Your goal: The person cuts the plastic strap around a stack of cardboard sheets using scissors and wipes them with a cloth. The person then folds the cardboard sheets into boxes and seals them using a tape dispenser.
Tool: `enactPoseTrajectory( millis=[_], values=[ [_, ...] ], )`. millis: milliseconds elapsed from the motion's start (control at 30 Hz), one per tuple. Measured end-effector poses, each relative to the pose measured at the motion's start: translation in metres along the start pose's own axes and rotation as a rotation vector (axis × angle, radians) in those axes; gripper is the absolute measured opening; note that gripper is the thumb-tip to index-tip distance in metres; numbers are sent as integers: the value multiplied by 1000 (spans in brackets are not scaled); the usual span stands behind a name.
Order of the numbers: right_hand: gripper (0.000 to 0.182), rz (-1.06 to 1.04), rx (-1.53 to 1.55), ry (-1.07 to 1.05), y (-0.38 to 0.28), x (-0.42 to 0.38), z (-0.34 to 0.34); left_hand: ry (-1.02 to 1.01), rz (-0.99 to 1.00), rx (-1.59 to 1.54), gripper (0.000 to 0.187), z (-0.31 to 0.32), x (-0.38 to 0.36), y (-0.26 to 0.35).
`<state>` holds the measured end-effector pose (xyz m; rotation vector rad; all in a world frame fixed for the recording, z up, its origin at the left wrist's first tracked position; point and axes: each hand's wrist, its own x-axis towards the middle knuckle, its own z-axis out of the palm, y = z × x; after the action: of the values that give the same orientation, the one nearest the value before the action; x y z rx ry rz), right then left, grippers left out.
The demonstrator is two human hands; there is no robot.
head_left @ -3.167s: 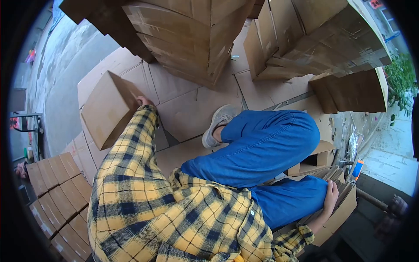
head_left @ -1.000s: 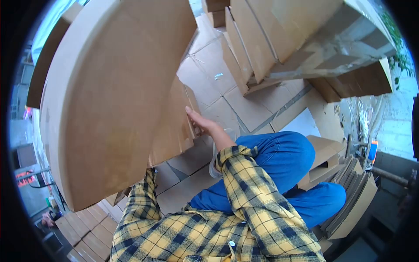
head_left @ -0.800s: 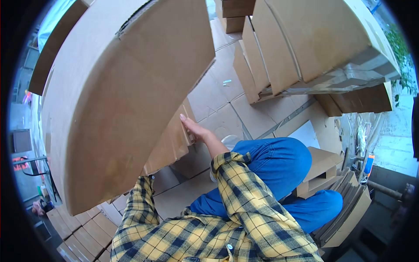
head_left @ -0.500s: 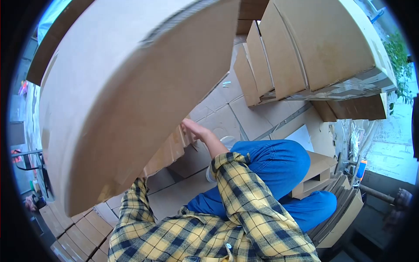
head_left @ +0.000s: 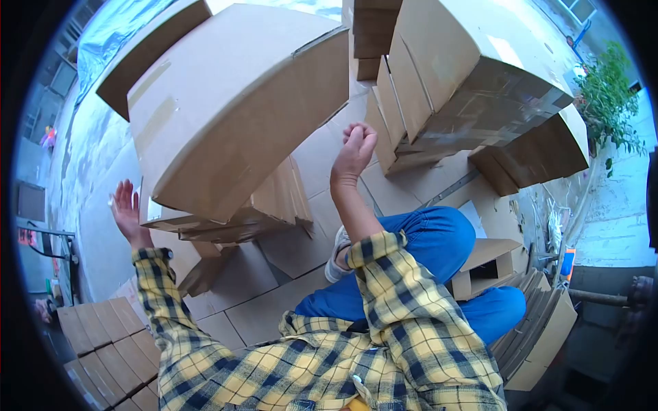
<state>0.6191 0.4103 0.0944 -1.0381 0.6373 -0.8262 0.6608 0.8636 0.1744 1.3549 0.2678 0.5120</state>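
Note:
A large brown cardboard box point(head_left: 240, 116) stands tilted in front of me, over a lower folded cardboard box point(head_left: 274, 198). My left hand point(head_left: 126, 212) is beside the large box's left lower side, palm up and fingers apart, holding nothing. Something small and white shows by its thumb side. On the other side, my right hand point(head_left: 354, 152) is raised near the box's right edge, apart from it. Its fingers are curled in, and no object shows in them.
More cardboard boxes point(head_left: 439, 89) stand in a row at the right. Flattened cardboard point(head_left: 541, 329) leans by my knee, near a small open box point(head_left: 486, 267). Bundled cartons point(head_left: 110, 342) lie at the lower left. A green plant point(head_left: 606, 96) is at the far right.
The large box has shifted farther from me and now looks smaller. My left hand has come into view from behind it. My right hand has lifted and moved right, away from the lower box.

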Motion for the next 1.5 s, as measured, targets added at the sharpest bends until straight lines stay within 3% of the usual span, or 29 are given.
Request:
enactPoseTrajectory(
  millis=[33, 167, 267, 400, 567, 633, 700, 733, 800, 833, 900, 967, 1033, 1100, 1133, 1200, 1233, 1267, 1333, 1367, 1433, 1500],
  values=[
    [33, -153, -9, -84, -21, -6, 5, -68, 18, 26, 54, 9, 6, 21],
    [48, -331, -9, -203, -93, -39, 16, -453, 12, 161, 60, 70, -3, 92],
    [63, -582, -280, -388, -114, -45, 18, -630, 50, 282, 68, 106, 5, 104],
    [65, -414, -279, -539, -125, -31, 15, -593, 14, 323, 76, 134, 12, 100],
    [68, -401, -304, -613, -139, -26, 12, -446, 46, 334, 72, 144, 9, 96],
    [69, -415, -332, -590, -140, -25, 19, -373, 183, 356, 57, 130, 2, 98],
    [70, -475, -307, -676, -136, -23, 31, -324, 714, 486, 46, 94, -5, 92],
    [70, -486, -264, -740, -136, -23, 42, -213, 835, 536, 42, 78, -13, 100],
    [71, -421, -179, -855, -132, -22, 75, 3, 770, 345, 42, 65, -35, 115],
    [70, -403, -169, -904, -132, -24, 90, 114, 591, 104, 47, 68, -55, 123],
    [69, -413, -270, -928, -122, -33, 115, 177, 536, 94, 43, 34, -57, 121],
    [68, -420, -385, -946, -105, -39, 125, 222, 619, 185, 41, 23, -59, 110],
    [65, -409, -515, -927, -90, -40, 120, 335, 815, 473, 36, 19, -65, 107],
    [63, -370, -532, -886, -80, -27, 95, 305, 1398, 591, 32, 46, -110, 122],
    [61, -195, -449, -889, -69, -19, 78, 306, 1607, 750, 35, 63, -143, 130],
    [57, 139, -441, -812, -44, -7, 47, -406, 1505, 667, 35, 81, -194, 106],
    [54, 304, -520, -729, -32, -3, 35, -966, 1160, 677, 34, 92, -226, 95],
    [54, 307, -528, -728, -34, 0, 27, -1092, 1057, 667, 35, 120, -254, 59],
    [49, 296, -690, -752, -43, 4, 8, -1404, 885, 1006, 39, 149, -291, -24],
    [46, 148, -641, -774, -55, 1, 2, -1499, 926, 1270, 40, 153, -305, -75],
    [41, -55, -558, -820, -100, -14, -9, -1778, 744, 1682, 37, 204, -322, -136],
    [37, -160, -600, -862, -146, -30, -36, -1483, 1011, 1654, 37, 233, -333, -259]
  ],
)
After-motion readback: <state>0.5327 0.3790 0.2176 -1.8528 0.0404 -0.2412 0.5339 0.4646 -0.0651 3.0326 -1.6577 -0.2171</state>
